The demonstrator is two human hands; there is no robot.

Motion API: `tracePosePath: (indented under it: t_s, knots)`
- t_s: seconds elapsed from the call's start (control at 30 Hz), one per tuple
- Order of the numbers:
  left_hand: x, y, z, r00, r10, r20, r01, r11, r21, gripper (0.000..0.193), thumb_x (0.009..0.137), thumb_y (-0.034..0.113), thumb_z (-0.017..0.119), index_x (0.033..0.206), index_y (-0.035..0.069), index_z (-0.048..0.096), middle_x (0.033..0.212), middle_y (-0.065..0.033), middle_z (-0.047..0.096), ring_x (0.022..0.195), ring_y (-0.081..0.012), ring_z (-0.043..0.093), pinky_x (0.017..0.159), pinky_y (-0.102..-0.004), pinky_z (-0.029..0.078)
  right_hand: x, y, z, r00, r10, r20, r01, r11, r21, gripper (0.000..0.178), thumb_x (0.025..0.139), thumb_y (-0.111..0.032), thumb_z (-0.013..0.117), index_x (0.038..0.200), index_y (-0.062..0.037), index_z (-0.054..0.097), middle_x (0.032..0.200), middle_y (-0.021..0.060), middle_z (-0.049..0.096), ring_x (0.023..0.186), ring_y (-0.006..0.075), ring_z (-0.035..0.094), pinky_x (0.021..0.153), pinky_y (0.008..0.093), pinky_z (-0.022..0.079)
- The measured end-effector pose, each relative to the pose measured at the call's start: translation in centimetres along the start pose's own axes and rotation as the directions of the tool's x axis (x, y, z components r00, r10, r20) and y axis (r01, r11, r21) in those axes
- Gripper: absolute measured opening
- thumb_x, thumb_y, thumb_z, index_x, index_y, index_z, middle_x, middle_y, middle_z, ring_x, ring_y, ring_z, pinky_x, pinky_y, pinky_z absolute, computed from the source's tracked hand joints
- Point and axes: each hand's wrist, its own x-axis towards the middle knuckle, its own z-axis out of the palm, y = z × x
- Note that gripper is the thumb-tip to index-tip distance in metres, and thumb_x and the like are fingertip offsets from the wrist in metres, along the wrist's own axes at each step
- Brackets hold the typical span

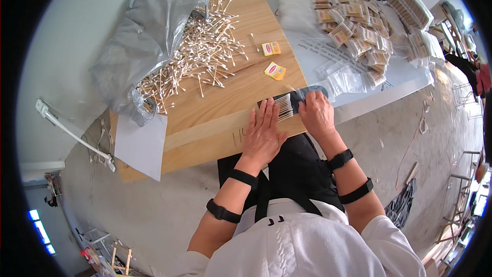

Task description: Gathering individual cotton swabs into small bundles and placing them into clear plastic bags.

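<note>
At the front edge of the wooden table, a row of cotton swabs (284, 106) lies side by side on a dark flat board (267, 103). My left hand (262, 136) rests flat at the left of the row, its fingers stretched out over the swabs' ends. My right hand (317, 115) is at the right side of the row, with curled fingers pressed together; what they pinch is hidden. A grey-blue rounded piece (313, 90) shows just beyond the right fingers. Two small yellow-and-red cards (271, 48) lie on the wood farther back.
Loose cotton swabs (205, 46) spill from a grey plastic bag (143, 36) on the wooden table (246, 0). Packed swab bags (359, 20) pile up at the back right, with clear bags (346, 79) in front. White paper (141, 143) overhangs the left corner.
</note>
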Motion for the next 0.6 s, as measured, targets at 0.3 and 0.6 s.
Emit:
tracePosePath:
  t_s: [0.3, 0.6]
  knots:
    - [1.4, 1.0, 0.7, 0.999, 0.033, 0.018, -0.033, 0.999, 0.004, 0.079, 0.092, 0.041, 0.054, 0.150, 0.002, 0.019, 0.157, -0.0151, 0.018, 0.147, -0.0274, 0.015, 0.118, -0.0452, 0.013, 1.2, 1.3, 0.5, 0.998, 0.057, 0.022, -0.058, 0.997, 0.059, 0.012, 0.076, -0.015, 0.059, 0.075, -0.0030, 0.059, 0.076, 0.0154, 0.063, 0.071, 0.0338, 0.063, 0.064, 0.0423, 0.052]
    - [3.7, 2.6, 2.0, 0.997, 0.076, -0.002, -0.076, 0.997, -0.020, 0.077, 0.093, 0.041, 0.052, 0.150, 0.001, 0.018, 0.157, -0.0176, 0.017, 0.146, -0.0304, 0.015, 0.118, -0.0471, 0.013, 0.8, 1.6, 1.0, 0.996, 0.071, -0.048, -0.059, 0.974, 0.220, 0.014, 0.075, -0.017, 0.060, 0.071, -0.0039, 0.057, 0.073, 0.0144, 0.062, 0.068, 0.0353, 0.062, 0.060, 0.0451, 0.050]
